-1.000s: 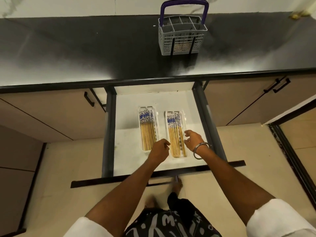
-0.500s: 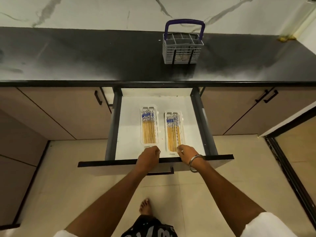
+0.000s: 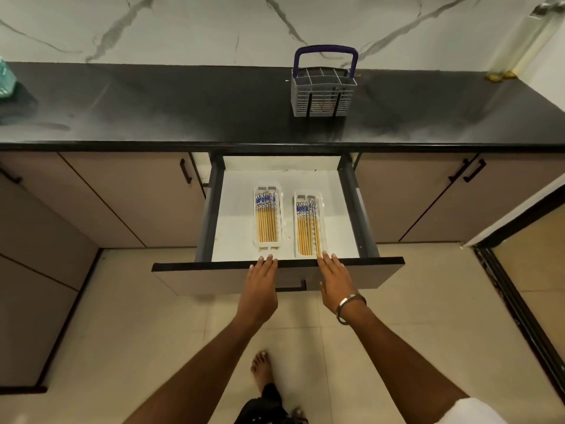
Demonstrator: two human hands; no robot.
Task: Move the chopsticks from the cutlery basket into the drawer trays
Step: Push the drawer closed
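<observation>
From the head view, looking down past the person's arms, the drawer (image 3: 351, 266) stands pulled out in the middle of the frame under the dark desk (image 3: 183, 111). Two white trays sit side by side on its floor, long axes running from the front panel back toward the cabinet. The left tray (image 3: 256, 240) and the right tray (image 3: 296, 249) each hold a flat row of chopsticks (image 3: 267, 221), lying along the tray's length with the blue patterned ends toward the top of the frame.

The left hand (image 3: 260, 280) and the right hand (image 3: 334, 278) both lie flat, fingers straight and together, with fingertips over the top edge of the drawer front. Each grip is spread and holds nothing. The left hand sits just below the left tray, the right just below the right tray, so each is about equally near its own tray. A metal bangle (image 3: 350, 307) circles the right wrist.

The cutlery basket (image 3: 322, 97), grey with a purple handle, stands on the desk in the upper right of centre, well apart from both hands. No chopstick stands above its rim; something pale shows through the mesh low down, too unclear to name.

The transfer looks done to me, and palms on the front panel suggest a push to slide the drawer shut, along the same line as the chopsticks.
</observation>
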